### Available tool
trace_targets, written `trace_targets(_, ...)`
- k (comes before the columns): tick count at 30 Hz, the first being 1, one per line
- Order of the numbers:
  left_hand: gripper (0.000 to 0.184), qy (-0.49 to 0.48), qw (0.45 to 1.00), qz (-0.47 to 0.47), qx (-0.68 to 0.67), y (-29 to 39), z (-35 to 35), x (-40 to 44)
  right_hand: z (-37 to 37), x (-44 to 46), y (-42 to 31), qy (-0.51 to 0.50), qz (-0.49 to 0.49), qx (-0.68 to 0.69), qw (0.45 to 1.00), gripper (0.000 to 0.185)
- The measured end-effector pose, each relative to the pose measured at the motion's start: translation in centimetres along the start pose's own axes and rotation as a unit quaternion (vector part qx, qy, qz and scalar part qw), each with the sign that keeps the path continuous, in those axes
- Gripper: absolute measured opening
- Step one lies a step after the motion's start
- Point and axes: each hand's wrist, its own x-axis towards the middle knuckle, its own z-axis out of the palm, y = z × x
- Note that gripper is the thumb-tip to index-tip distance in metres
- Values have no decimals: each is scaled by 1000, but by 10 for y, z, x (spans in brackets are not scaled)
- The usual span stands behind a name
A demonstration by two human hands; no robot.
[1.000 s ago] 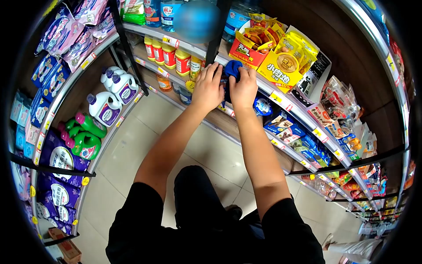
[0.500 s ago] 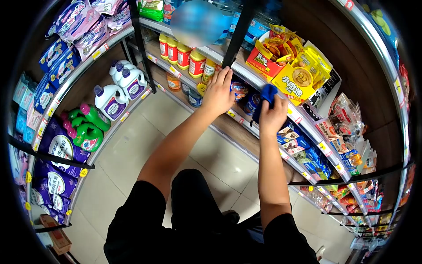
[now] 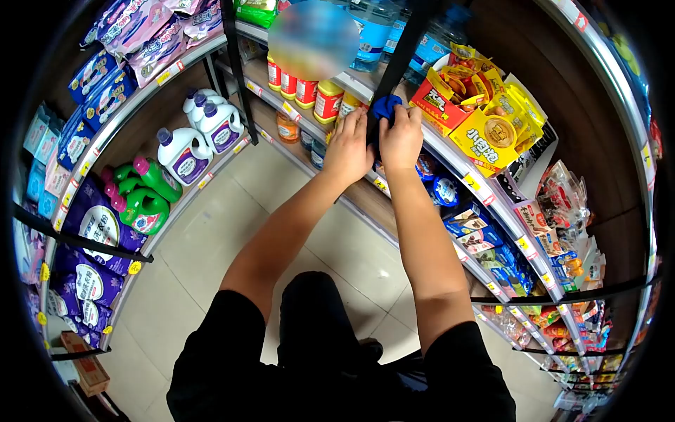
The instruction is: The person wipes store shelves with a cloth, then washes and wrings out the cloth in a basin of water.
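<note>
My right hand [image 3: 401,141] is closed on a dark blue cloth [image 3: 386,107], which bunches above its fingers at the shelf's front edge, beside a black upright post [image 3: 406,53]. Just left of it, my left hand [image 3: 348,150] rests against the shelf edge by the post, fingers bent forward and fingertips partly hidden. Yellow-capped red jars [image 3: 328,103] stand behind and left of my left hand. To the right of my right hand sits a yellow snack box [image 3: 485,143] beside a red one [image 3: 437,105].
White detergent bottles [image 3: 185,156], green bottles [image 3: 144,211] and purple bags [image 3: 98,221] fill the left shelves. Large blue-labelled bottles [image 3: 370,35] stand at the top. Packaged snacks [image 3: 562,197] line the curved right shelves. Tiled floor [image 3: 337,243] lies below my arms.
My right hand first moved right along the shelf edge with the cloth, then came back left beside the post. My left hand stays near the post. The view has shifted.
</note>
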Motion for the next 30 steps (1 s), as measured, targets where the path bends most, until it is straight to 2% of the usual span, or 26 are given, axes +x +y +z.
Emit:
trace_targets(7,71,-6,1000,-3,-7,6,8,-8,-22,14,1,-124,-63,-51,989,19)
trace_targets(8,71,-8,1000,0,-8,6,10,-10,-17,12,9,-106,-82,-47,990,26)
trace_targets(13,71,-16,1000,-21,-13,11,12,-15,-17,-3,19,-132,-140,-84,978,21)
trace_targets(15,70,-13,1000,-14,-9,12,11,-21,-21,-15,19,-215,-136,-129,958,18)
trace_targets(18,73,2,1000,-10,-6,8,14,-20,-31,-16,10,-153,-206,-88,963,19)
trace_targets(20,75,6,1000,-20,-13,9,12,-22,-33,-7,3,-110,-219,-85,966,24)
trace_targets(27,71,-2,1000,-20,-14,12,21,-33,-43,-6,23,-143,-211,-151,955,25)
trace_targets(30,71,-16,999,-27,-19,15,25,-42,-67,-25,47,-172,-190,-166,952,33)
